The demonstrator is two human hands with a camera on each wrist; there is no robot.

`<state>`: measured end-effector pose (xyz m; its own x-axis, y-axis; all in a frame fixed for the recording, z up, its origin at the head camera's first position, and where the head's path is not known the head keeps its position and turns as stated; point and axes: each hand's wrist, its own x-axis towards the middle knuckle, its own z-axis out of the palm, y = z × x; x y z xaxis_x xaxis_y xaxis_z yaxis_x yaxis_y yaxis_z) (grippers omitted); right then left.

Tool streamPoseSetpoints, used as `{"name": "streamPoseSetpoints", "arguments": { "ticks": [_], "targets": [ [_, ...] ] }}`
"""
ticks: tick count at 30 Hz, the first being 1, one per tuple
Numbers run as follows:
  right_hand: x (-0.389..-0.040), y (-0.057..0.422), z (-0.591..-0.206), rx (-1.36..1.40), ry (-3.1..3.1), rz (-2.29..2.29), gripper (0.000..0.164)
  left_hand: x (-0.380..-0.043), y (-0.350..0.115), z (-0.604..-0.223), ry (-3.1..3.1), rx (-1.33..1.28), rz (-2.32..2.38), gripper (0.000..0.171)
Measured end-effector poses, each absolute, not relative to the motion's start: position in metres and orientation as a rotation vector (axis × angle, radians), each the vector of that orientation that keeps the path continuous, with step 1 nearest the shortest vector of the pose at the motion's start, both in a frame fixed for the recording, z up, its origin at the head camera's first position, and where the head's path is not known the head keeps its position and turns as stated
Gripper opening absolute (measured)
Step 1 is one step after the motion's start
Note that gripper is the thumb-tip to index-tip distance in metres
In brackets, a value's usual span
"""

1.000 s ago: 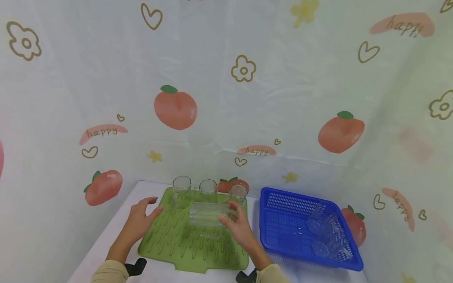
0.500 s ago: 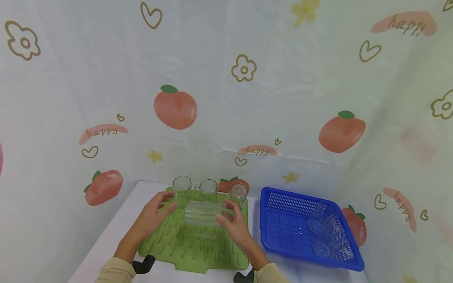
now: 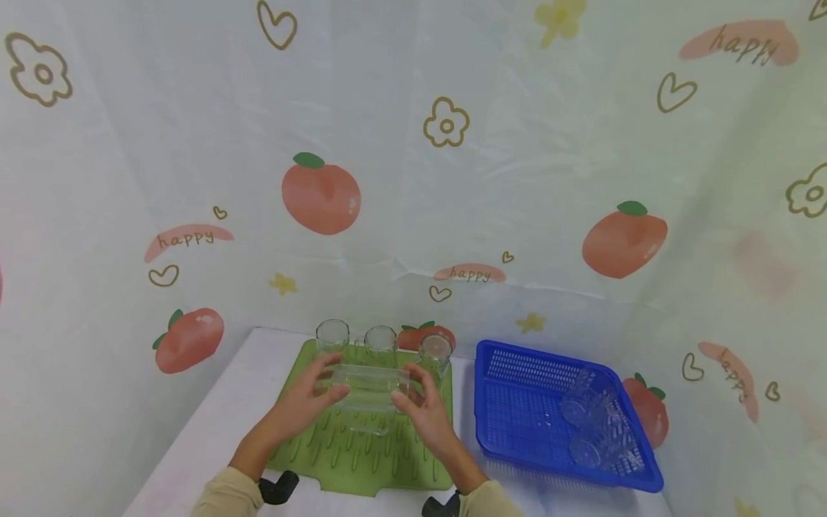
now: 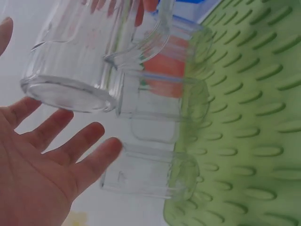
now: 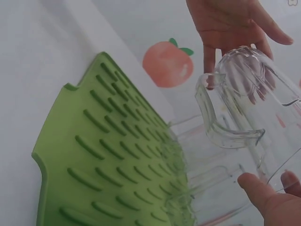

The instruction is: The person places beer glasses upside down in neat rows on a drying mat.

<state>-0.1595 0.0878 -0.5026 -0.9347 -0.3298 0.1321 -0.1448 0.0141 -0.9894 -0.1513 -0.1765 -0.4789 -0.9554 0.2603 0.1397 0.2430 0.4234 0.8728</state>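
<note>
A clear glass mug (image 3: pixel 370 388) lies sideways in the air over the green drying mat (image 3: pixel 362 463), its handle toward the mat. My right hand (image 3: pixel 426 416) grips it at the rim end, thumb on one side and fingers on the other. At the base end is my left hand (image 3: pixel 300 406), fingers spread and straight around the bottom. In the left wrist view, the fingertips of that hand (image 4: pixel 51 165) come right up to the mug's thick base (image 4: pixel 68 96).
Three glass mugs, left (image 3: pixel 332 335), middle (image 3: pixel 380 340) and right (image 3: pixel 436 348), stand in a row along the mat's back edge. A blue plastic basket (image 3: pixel 517 413) on the right holds several glasses (image 3: pixel 586 451). A printed curtain (image 3: pixel 400 215) hangs behind the white table (image 3: pixel 213 424).
My left hand has moved right, from the mat's left side to the mug's base end. The mug and my right hand have shifted slightly left.
</note>
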Motion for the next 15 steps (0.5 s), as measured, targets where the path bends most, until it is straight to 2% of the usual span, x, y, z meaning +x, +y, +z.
{"name": "streamPoseSetpoints", "arguments": {
  "ticks": [8,15],
  "targets": [
    [-0.157,0.085,-0.504,-0.514,2.148,-2.038,0.059,-0.149,-0.169,-0.485,2.631,0.422,1.580,0.070],
    [-0.153,0.082,-0.503,-0.546,2.189,-1.969,0.059,-0.147,-0.164,-0.483,2.615,0.400,1.610,0.085]
  ]
}}
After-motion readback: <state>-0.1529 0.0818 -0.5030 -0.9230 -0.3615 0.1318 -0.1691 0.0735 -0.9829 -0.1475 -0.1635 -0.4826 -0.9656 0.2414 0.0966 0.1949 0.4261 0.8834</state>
